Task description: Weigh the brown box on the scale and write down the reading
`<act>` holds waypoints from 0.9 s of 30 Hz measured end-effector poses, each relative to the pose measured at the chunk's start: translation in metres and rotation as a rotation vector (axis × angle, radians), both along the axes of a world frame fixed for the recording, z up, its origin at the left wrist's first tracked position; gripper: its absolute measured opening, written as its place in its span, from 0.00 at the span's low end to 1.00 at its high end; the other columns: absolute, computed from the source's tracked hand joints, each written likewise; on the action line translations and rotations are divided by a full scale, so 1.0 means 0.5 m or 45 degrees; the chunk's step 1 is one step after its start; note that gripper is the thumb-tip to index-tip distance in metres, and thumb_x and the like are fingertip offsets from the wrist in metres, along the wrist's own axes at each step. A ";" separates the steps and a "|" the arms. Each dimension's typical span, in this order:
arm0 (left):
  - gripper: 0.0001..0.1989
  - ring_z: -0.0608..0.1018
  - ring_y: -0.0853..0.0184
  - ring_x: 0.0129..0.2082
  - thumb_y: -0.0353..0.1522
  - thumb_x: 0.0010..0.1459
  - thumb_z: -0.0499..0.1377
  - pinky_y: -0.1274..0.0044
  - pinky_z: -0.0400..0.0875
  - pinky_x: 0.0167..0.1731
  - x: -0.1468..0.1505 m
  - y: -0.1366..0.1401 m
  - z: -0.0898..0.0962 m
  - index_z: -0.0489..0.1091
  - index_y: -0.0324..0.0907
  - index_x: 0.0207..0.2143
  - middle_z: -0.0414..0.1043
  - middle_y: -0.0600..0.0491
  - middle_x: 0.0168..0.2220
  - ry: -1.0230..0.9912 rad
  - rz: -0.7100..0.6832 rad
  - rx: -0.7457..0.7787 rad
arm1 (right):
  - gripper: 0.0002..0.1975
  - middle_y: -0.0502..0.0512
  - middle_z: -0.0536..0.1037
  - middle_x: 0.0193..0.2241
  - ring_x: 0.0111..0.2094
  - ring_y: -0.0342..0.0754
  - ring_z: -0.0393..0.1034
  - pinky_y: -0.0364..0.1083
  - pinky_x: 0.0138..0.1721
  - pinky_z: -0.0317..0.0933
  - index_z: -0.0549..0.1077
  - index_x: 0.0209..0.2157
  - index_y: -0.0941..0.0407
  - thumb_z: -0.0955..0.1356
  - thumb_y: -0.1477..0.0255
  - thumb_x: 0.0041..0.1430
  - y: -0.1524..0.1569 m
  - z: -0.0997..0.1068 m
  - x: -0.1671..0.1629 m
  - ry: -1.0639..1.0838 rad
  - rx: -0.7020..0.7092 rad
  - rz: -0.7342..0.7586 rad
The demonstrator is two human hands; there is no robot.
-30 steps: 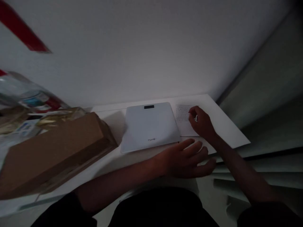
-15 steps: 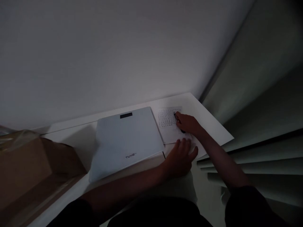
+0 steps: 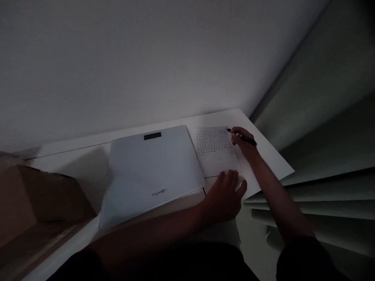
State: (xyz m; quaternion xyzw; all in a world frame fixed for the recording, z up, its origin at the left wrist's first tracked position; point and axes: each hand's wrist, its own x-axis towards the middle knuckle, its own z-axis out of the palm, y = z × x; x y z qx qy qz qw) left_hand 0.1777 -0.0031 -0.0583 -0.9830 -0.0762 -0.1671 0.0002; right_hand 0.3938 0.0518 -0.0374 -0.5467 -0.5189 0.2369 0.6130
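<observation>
My right hand (image 3: 244,144) grips a black pen (image 3: 242,136), its tip at the upper right corner of a white sheet of paper (image 3: 215,152) covered with rows of small writing. My left hand (image 3: 225,195) lies flat on the near edge of that sheet, fingers slightly spread, holding nothing. Left of the paper lies a white flat scale (image 3: 152,171) with a dark display at its far edge. Everything rests on a white table (image 3: 263,152).
A brown cardboard box (image 3: 38,199) stands on the table at the left. A white wall rises behind the table. Grey window blinds (image 3: 322,164) run along the right, past the table's edge. The room is dim.
The view swung right, pushing the box to the left edge. My right hand turned so the pen now points at the sheet's top corner. My left hand moved onto the paper's near edge.
</observation>
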 end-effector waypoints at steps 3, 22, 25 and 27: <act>0.27 0.66 0.42 0.62 0.37 0.63 0.53 0.56 0.63 0.59 0.000 -0.001 -0.004 0.60 0.33 0.62 0.59 0.29 0.62 -0.008 0.008 0.005 | 0.19 0.49 0.66 0.20 0.21 0.40 0.57 0.41 0.24 0.53 0.72 0.29 0.57 0.69 0.55 0.63 -0.003 -0.004 -0.016 -0.152 0.023 -0.072; 0.26 0.66 0.42 0.61 0.37 0.64 0.54 0.55 0.64 0.58 0.004 -0.003 -0.009 0.61 0.31 0.60 0.60 0.29 0.61 -0.028 0.007 -0.007 | 0.18 0.47 0.67 0.14 0.17 0.42 0.63 0.43 0.25 0.60 0.62 0.22 0.55 0.65 0.60 0.61 -0.002 -0.010 -0.084 -0.426 -0.464 -0.049; 0.26 0.66 0.42 0.62 0.37 0.64 0.53 0.55 0.63 0.58 0.004 -0.004 -0.009 0.61 0.31 0.61 0.60 0.29 0.62 -0.025 0.010 -0.019 | 0.18 0.46 0.67 0.13 0.16 0.42 0.63 0.43 0.26 0.60 0.62 0.23 0.55 0.64 0.61 0.63 -0.002 -0.010 -0.086 -0.438 -0.478 -0.056; 0.27 0.66 0.43 0.62 0.37 0.64 0.53 0.55 0.63 0.58 0.004 -0.005 -0.008 0.61 0.31 0.61 0.59 0.29 0.62 -0.017 0.004 -0.026 | 0.17 0.46 0.66 0.13 0.16 0.42 0.62 0.43 0.25 0.59 0.62 0.23 0.55 0.63 0.61 0.63 -0.002 -0.011 -0.087 -0.429 -0.490 -0.057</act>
